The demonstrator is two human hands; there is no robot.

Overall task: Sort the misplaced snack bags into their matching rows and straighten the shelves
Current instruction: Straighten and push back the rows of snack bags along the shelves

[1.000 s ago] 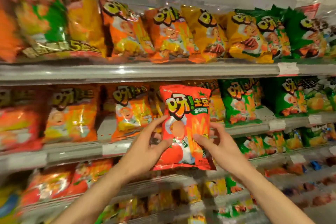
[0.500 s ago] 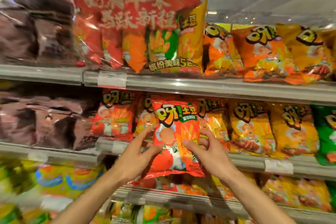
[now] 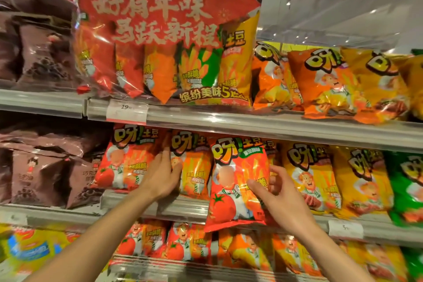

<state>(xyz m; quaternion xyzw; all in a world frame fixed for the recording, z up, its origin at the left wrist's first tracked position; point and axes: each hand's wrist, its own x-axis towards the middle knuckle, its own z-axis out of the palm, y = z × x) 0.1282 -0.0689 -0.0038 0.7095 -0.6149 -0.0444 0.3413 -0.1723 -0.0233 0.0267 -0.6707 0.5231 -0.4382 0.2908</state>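
Right hand [image 3: 280, 199] pinches the red tomato-flavour chip bag [image 3: 238, 181] at its right edge, held in front of the middle shelf rail [image 3: 183, 207]. Left hand [image 3: 163, 175], fingers extended, presses between the shelved red tomato bags [image 3: 124, 158] and the orange bag beside them. Likely best: widen that gap, slide the bag in upright, label forward.

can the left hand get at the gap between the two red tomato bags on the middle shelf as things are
Probably yes. The left hand holds nothing and its fingers already lie at the seam between the two shelved red bags. The held red bag hangs to the right in the right hand.
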